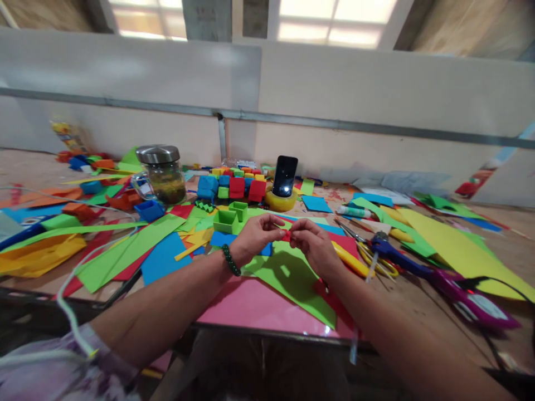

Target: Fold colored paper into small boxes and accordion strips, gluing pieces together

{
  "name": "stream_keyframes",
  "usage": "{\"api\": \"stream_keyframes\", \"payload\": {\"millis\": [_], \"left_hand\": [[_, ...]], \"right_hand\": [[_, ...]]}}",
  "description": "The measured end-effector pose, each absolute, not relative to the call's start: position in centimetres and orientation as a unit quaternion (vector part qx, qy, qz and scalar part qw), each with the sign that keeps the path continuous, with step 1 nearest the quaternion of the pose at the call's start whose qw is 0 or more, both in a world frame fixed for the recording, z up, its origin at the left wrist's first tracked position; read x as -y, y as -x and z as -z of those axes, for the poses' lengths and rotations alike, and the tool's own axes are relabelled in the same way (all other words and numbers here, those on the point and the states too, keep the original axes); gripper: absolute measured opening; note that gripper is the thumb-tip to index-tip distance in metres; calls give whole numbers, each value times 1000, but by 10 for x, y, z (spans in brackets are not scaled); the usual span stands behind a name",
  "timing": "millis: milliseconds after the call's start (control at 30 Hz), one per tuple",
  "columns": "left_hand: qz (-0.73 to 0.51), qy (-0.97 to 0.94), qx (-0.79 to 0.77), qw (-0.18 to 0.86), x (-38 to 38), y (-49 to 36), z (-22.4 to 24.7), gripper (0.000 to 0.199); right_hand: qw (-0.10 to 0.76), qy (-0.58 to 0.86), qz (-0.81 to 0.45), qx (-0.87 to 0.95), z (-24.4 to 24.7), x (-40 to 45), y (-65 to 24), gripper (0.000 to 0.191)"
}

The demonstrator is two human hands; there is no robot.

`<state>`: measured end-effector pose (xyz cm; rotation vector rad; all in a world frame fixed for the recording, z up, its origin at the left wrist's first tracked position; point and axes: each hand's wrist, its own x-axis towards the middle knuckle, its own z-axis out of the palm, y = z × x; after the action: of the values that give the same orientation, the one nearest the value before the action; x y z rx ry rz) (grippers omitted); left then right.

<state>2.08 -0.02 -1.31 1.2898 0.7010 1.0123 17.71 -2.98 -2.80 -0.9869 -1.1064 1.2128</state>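
Note:
My left hand [258, 238], with a green bead bracelet [231, 260] at its wrist, has thumb and fingers pinched together. Facing it, my right hand [314, 245] is closed in a pinch too. Between the fingertips shows a small red paper piece [286, 236], mostly hidden, so its shape is unclear. Both hands are above a green paper sheet [288, 278] that lies over a pink sheet [251, 312]. Left of them stand two open green paper boxes [225, 221]. A yellow-handled tool [350, 258] lies beside my right hand.
Behind my hands, a phone [285, 175] leans upright in a yellow tape roll [281, 201] near paper cubes [236, 188]. A lidded glass mug [165, 181] stands left. Scissors [380, 266] and a glue gun [472, 301] lie right. A white cable [69, 284] crosses the left edge.

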Motion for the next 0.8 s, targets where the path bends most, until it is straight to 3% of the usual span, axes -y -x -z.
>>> {"api": "stream_keyframes", "payload": {"millis": [167,333,500,800], "left_hand": [[-469,-612,-305,559,3,-22,13,31],[-470,-645,-317,512,4,-22,14,27],[-456,-635,-301,546,3,-22,16,27],[-453,-646,-303,535,-3,-21,20,22]], "right_hand": [[555,448,-479,511,31,27,-178,25],[527,475,-375,596,26,33,-177,27],[517,493,-313,626,24,35,-177,25],[529,495,-320,610,23,36,-175,28]]}}
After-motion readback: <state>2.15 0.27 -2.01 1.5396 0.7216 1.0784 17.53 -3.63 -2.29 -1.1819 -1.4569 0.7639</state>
